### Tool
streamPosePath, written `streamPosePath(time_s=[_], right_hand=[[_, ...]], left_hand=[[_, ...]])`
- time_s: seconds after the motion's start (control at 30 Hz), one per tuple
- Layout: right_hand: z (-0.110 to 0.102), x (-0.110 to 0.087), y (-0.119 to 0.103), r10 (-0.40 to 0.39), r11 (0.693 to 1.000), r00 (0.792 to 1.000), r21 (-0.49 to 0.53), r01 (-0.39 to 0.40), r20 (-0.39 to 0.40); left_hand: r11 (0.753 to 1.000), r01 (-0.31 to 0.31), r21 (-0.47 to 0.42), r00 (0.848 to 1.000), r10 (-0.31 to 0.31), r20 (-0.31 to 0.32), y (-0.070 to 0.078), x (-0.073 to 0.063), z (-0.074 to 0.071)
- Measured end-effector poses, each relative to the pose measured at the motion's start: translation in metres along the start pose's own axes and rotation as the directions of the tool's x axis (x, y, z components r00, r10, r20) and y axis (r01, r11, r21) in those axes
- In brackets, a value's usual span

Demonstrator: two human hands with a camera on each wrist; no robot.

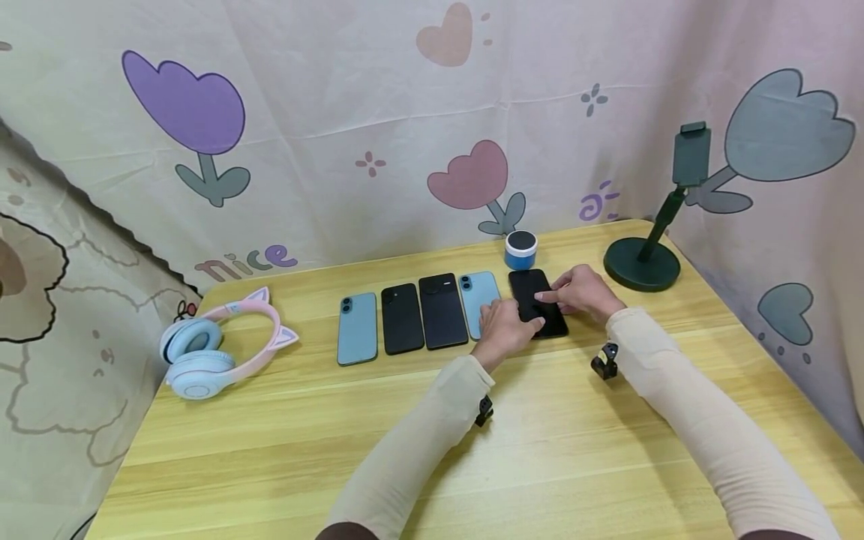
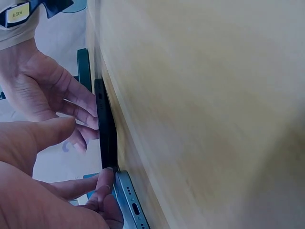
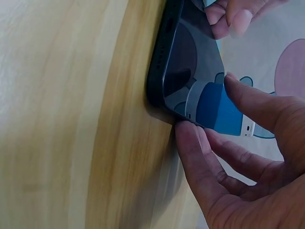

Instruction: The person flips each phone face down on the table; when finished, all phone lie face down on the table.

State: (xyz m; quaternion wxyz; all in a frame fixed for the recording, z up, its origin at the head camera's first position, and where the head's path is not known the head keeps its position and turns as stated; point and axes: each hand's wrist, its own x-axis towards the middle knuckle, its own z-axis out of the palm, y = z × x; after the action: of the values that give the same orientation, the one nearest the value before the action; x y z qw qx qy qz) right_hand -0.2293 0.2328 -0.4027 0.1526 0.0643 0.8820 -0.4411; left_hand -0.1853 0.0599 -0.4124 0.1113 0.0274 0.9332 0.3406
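A black smartphone (image 1: 538,304) lies screen up at the right end of a row of phones, between both hands. My left hand (image 1: 502,328) touches its left edge near the light blue phone (image 1: 481,289); in the left wrist view the left thumb (image 2: 62,129) stands off the screen. From the other side my right hand (image 1: 586,291) rests its fingertips (image 3: 188,131) against the black phone's right edge. The right thumb (image 3: 245,95) reaches over the glossy screen, which mirrors a blue and white cylinder.
Leftward in the row lie two dark phones (image 1: 403,319) (image 1: 443,311) and another light blue phone (image 1: 357,330). A blue and white cylinder (image 1: 520,251) stands behind; a dark green phone stand (image 1: 643,264) is at right. Cat-ear headphones (image 1: 202,367) lie at left.
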Motion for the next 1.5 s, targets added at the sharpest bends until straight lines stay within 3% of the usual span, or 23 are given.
streamPosePath(time_s=[0.4,0.87,1.2,1.5], right_hand=[[0.004,-0.002,-0.006,0.004,1.000,1.000,0.019,-0.004,0.019],[0.007,0.000,-0.008,-0.020,0.996,0.994,0.094,0.010,0.112],[0.009,0.000,-0.010,0.021,0.988,0.984,0.149,-0.047,0.176],[0.012,-0.002,-0.015,-0.005,0.972,0.974,0.228,-0.049,0.227]], left_hand=[[0.999,-0.023,-0.050,1.000,0.023,-0.007,-0.004,-0.004,-0.006],[0.975,-0.076,-0.209,0.996,0.083,0.022,-0.011,-0.011,-0.016],[0.969,-0.129,-0.209,0.992,0.129,-0.011,-0.016,-0.014,-0.021],[0.955,-0.148,-0.258,0.989,0.148,-0.020,-0.015,-0.016,-0.023]])
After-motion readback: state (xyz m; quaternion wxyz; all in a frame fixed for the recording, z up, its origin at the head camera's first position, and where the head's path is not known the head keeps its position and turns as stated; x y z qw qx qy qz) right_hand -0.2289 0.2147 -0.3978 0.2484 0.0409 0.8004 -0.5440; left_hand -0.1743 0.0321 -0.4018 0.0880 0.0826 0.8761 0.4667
